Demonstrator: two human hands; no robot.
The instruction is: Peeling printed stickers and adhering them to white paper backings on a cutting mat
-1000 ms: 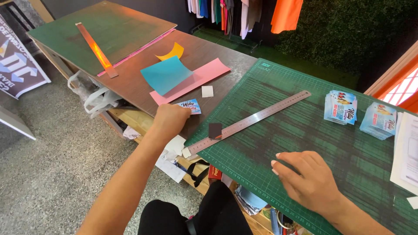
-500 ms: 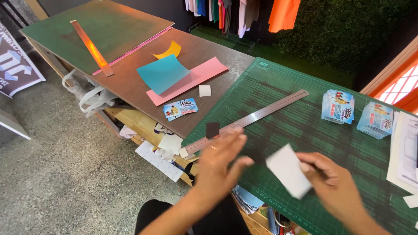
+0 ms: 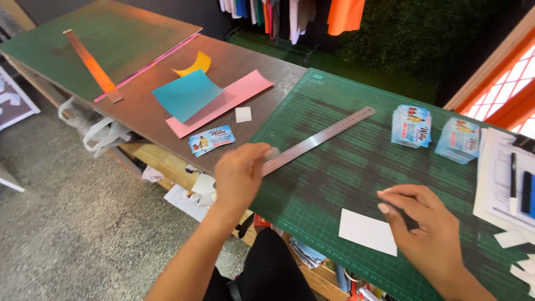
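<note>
1. Brown tabletop under a green cutting mat, with a second green board far left.
2. On bare wood: pink sheet, blue sheet, orange scrap, printed card, small white square.
3. Two card stacks near the mat's right end, papers and pens just beyond.
4. Steel ruler lying diagonally across the mat, nothing between it and the white card.
5. Left hand, fingers curled onto the ruler's near end; half a second ago raised above the mat, away from it.
6. Right hand, fingers bent and loosely spread, touching the white card's right edge; card now flat at the mat's near edge, earlier lifted.
</note>
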